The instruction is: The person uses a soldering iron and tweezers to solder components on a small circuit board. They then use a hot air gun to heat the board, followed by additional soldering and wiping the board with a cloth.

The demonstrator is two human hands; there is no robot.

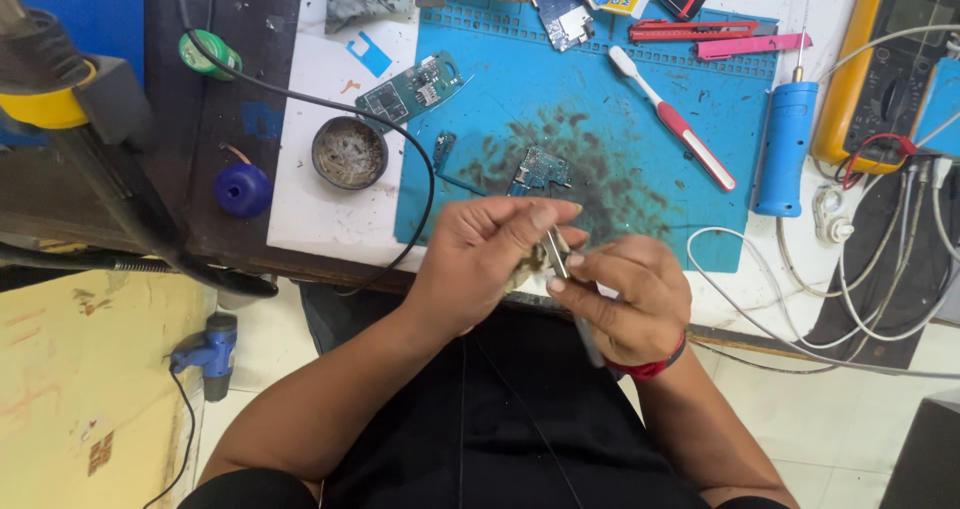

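My left hand [480, 254] pinches a small greenish part [527, 266] between thumb and fingers, just over the near edge of the blue work mat [600, 109]. My right hand [630, 299] grips metal tweezers [558, 254], whose tips touch that small part. A red band sits on my right wrist. Both hands hover close together above my lap. A small circuit board [540, 169] lies on the stained middle of the mat, just beyond my hands.
A green circuit board [410, 91], a round tin [349, 153], a toothbrush [672, 119], a blue electric screwdriver [785, 144], a pink cutter [700, 31] and a yellow multimeter [890, 59] lie on the bench. White cables [860, 289] loop at right. A black cable [300, 94] crosses at left.
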